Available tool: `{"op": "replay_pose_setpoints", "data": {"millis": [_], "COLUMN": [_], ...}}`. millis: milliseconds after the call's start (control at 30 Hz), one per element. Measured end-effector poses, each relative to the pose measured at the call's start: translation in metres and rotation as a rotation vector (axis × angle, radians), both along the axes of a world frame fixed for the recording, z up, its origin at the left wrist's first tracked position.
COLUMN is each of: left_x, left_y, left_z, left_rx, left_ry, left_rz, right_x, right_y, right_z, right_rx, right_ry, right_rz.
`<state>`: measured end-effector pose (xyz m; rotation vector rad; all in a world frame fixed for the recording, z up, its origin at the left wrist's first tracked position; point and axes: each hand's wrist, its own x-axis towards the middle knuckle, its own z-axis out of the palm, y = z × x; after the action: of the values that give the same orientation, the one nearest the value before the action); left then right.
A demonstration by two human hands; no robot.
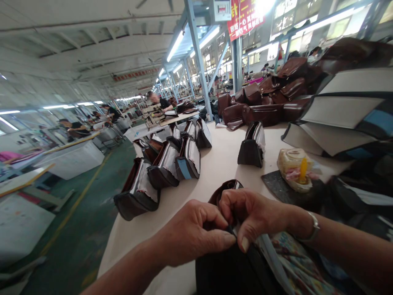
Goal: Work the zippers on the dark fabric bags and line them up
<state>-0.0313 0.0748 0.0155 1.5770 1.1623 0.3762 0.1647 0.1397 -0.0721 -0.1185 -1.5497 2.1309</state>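
A dark leather bag piece (227, 266) with a pale lining stands close in front of me at the table's near side. My left hand (196, 233) pinches its upper edge between thumb and bent fingers. Right beside it, my right hand (248, 213) is closed on the same edge, thumb pointing down, with a bracelet at the wrist. The two thumbs nearly meet at the rim. Part of the bag's brown upper side shows behind my fingers, and its lower end runs out of view.
Several similar bag pieces (164, 164) stand at the left of the pale table (215, 164); another bag piece (251, 147) stands ahead. A glue pot (294, 168) with a yellow nozzle sits right. Brown bags (264, 110) and pale panels (346, 110) are piled behind. People work at machines beyond.
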Motion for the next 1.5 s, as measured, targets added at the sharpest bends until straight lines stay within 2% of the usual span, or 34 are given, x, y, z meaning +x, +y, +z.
{"op": "replay_pose_setpoints", "data": {"millis": [233, 400, 500, 700, 833, 967, 1100, 1167, 1333, 1500], "left_x": [0.004, 0.006, 0.007, 0.004, 0.005, 0.009, 0.010, 0.009, 0.010, 0.013], "left_y": [-0.003, -0.004, -0.004, -0.005, -0.006, -0.007, -0.005, -0.005, -0.007, -0.009], "left_z": [0.003, 0.003, 0.003, 0.002, 0.001, 0.000, -0.003, -0.004, -0.005, -0.003], "left_rx": [0.001, 0.000, -0.010, -0.010, 0.003, 0.049, 0.100, 0.130, 0.166, 0.226], "left_ry": [0.053, 0.082, 0.070, 0.080, 0.100, 0.154, 0.191, 0.183, 0.186, 0.223], "left_rz": [0.030, 0.038, 0.032, 0.048, 0.044, 0.087, 0.058, 0.044, 0.028, 0.030], "right_x": [0.006, 0.011, 0.013, 0.014, 0.014, 0.017, 0.022, 0.024, 0.025, 0.026], "right_y": [0.000, -0.007, -0.010, -0.013, -0.016, -0.018, -0.020, -0.020, -0.019, -0.018], "right_z": [0.001, 0.008, 0.018, 0.031, 0.030, 0.027, 0.027, 0.026, 0.024, 0.023], "right_rx": [-0.010, 0.074, 0.083, 0.382, 0.454, 0.640, 0.806, 0.814, 0.697, 0.698], "right_ry": [-0.008, -0.054, -0.099, -0.271, -0.316, -0.277, -0.313, -0.339, -0.333, -0.320], "right_rz": [0.043, -0.064, -0.079, -0.198, -0.220, -0.305, -0.343, -0.339, -0.304, -0.276]}}
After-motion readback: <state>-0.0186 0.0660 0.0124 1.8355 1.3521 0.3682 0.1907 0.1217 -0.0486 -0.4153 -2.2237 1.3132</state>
